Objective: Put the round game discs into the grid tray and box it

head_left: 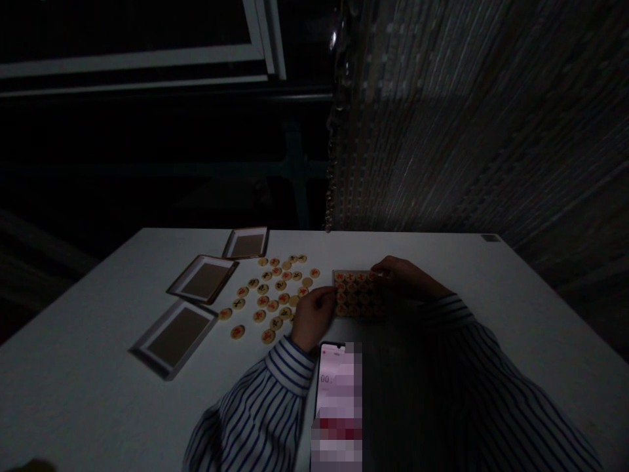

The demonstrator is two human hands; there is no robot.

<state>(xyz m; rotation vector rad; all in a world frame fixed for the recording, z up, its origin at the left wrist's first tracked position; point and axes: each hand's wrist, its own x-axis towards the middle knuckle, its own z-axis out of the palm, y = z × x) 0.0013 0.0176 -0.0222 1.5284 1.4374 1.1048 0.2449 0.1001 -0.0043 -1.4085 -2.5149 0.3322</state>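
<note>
A shallow box (pixel 360 319) holds round xiangqi pieces (pixel 351 288) with red characters, lined up in rows. At its left edge is my left hand (pixel 313 319), fingers curled; whatever they may hold is hidden. My right hand (pixel 403 276) is at the far right corner of the box with thumb and fingers pinched together. The dim light does not show whether it grips a piece or the box rim. Loose xiangqi pieces (pixel 263 288) with red or black characters lie scattered left of my left hand, and some are face down.
Three shallow trays or lids, a near one (pixel 141 354), a middle one (pixel 183 288) and a far one (pixel 246 231), lie on the left of the white table (pixel 88 393). A lit phone (pixel 334 373) lies between my forearms. Behind the table hangs a bead curtain (pixel 393 144).
</note>
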